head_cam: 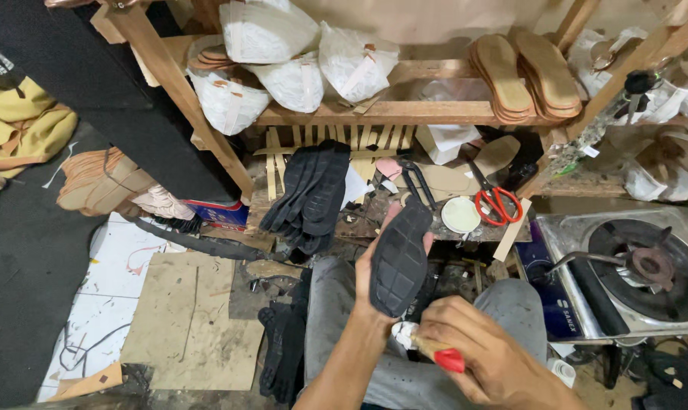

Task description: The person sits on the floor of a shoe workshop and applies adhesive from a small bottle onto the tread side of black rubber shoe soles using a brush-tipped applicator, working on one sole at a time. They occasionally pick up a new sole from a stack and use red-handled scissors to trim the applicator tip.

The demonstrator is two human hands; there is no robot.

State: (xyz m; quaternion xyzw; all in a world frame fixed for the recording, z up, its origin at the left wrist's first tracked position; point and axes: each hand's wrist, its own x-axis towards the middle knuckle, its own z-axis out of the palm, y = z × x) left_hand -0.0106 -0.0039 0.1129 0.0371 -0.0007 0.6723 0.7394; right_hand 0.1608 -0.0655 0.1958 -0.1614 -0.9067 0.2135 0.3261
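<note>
A black rubber sole [399,258] is gripped by the left hand [374,292], best kept steady while a red-handled brush [433,351] is clasped by the right hand [484,357].

- I see a stack of black rubber soles [311,199] leaning against the wooden shelf frame [374,114] ahead.
- On that shelf sit white plastic bags [294,57] of shoe parts, and to their right a pile of tan insoles [528,76].
- Red-handled scissors [496,203] lie on the cluttered bench, just beside a small round white lid [461,214]; black pliers [417,182] rest to the left of it.
- A gas stove [640,269] stands on my right.
- Flat cardboard sheets [188,319] cover the floor on the left, with more tan insoles [101,182] heaped beyond them.
- Yellow cloth [17,125] is bundled at the far left.
</note>
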